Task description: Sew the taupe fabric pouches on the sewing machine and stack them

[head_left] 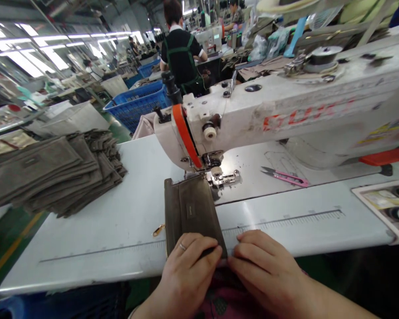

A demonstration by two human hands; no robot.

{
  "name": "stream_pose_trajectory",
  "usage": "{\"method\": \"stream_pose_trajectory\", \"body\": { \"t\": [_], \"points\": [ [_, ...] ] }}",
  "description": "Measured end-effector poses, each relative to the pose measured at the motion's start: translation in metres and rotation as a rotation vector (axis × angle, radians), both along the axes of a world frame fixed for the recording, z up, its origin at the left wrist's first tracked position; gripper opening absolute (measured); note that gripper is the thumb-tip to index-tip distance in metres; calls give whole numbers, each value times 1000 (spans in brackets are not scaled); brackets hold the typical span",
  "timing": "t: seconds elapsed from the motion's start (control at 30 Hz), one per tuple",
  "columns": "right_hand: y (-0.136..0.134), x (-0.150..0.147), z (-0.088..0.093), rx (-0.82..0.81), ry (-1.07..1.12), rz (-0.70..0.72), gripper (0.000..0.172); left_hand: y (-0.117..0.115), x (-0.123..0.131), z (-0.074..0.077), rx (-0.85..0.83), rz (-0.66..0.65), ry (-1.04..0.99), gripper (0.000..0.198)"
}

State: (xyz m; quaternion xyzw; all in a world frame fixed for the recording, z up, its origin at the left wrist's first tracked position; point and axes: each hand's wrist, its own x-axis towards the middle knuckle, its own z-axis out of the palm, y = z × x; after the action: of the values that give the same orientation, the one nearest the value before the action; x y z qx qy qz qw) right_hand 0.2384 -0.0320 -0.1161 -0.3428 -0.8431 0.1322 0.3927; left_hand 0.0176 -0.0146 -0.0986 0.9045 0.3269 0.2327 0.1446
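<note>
A grey-brown fabric pouch piece [189, 212] lies on the white sewing table [119, 212], its far end under the presser foot [219, 177] of a white industrial sewing machine [286, 106]. My left hand [186, 270], with a ring on one finger, presses down on the near end of the piece with curled fingers. My right hand [266, 270] lies beside it at the piece's near right corner, fingers bent and pinching the edge. A small gold zipper pull [158, 230] sticks out at the left of the piece.
A stack of similar grey fabric pieces [53, 170] sits at the table's left. Pink thread snips [286, 176] lie right of the needle. Blue plastic crates [138, 104] stand behind. Another person in a black top [181, 48] works farther back. A tray with bobbins [389, 204] is at right.
</note>
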Motion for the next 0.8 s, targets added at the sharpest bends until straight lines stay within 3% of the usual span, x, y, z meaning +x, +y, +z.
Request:
{"method": "stream_pose_trajectory", "body": {
  "t": [0.27,0.5,0.63,0.8],
  "points": [
    [3,-3,2,41,-33,-1,19,6,4,7,1,-36,-56,23],
    [7,-3,10,66,-104,-17,9,7,6,4,117,58,-112,18],
    [9,-3,4,125,-75,-25,13,7,8,-1,212,18,-38,18],
    [13,-7,-3,201,-71,-73,23,16,8,4,288,-49,-63,15]
  ]
}}
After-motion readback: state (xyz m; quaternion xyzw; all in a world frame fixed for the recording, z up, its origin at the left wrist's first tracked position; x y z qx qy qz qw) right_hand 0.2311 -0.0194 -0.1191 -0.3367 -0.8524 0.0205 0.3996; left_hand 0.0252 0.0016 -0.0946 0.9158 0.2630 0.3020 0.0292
